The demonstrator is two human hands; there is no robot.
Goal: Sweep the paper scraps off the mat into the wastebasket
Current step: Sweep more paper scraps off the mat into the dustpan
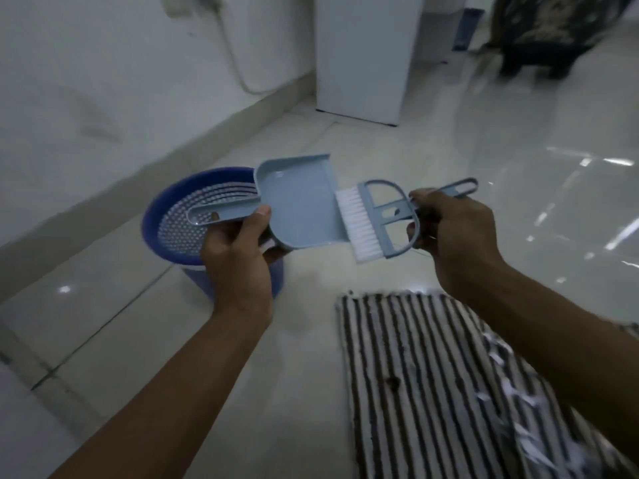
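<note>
Glossy floor tiles (311, 375) separate the wastebasket (162, 216) from the mat (415, 375), whose paper scraps (497, 344) lie at its right edge, so with left hand (238, 257) gripping the dustpan (301, 202) and right hand (456, 233) gripping the brush (359, 226), light scraps may spill mid-carry.

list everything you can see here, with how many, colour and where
dustpan: one, light blue, held above the wastebasket's right side
brush: one, light blue with white bristles, at the dustpan's open edge
wastebasket: one, blue, on the floor at left
mat: one, dark and white stripes, floor at lower right
paper scraps: several, white, on the mat's right part
white unit: one, against the back wall
cable: one, white, on the wall
left hand: grips the dustpan's handle
right hand: grips the brush's handle
</note>
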